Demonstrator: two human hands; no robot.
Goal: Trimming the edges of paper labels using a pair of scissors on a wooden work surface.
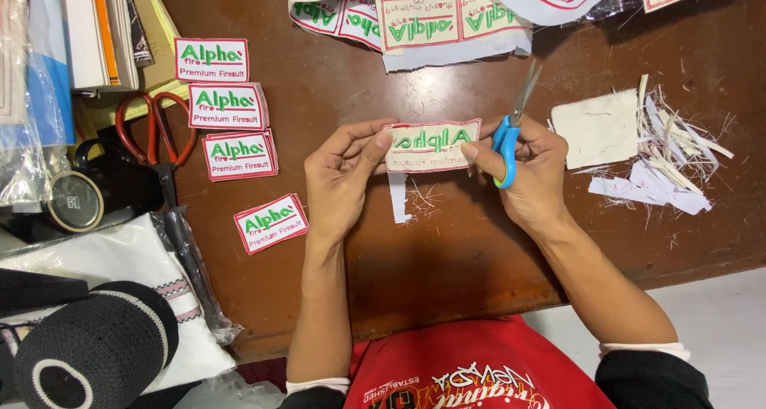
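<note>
Fingertips of both hands pinched one embroidered patch (432, 146) above the middle of the brown tabletop (447, 249). The left hand (341, 177) held its left end between thumb and forefinger. The right hand (531, 169) steadied the right end with a fingertip while its other fingers were hooked through the blue handles of a pair of scissors (511, 130), blades closed and pointing toward the far edge.

A thin white strip (399, 198) lay on the tabletop just under the patch, which suggested trimming was under way, though the patch's lower border looked ragged.

Judging by the layout, the work was partly done. Four trimmed patches (227, 130) lay in a loose column toward the left edge, beside red-handled scissors (155, 130). A heap of white scraps (662, 162) sat toward the right edge next to a blank cloth piece (597, 127). Uncut sheets of patches (431, 14) overlapped along the far edge, so a good deal seemingly remained to be cut out.
</note>
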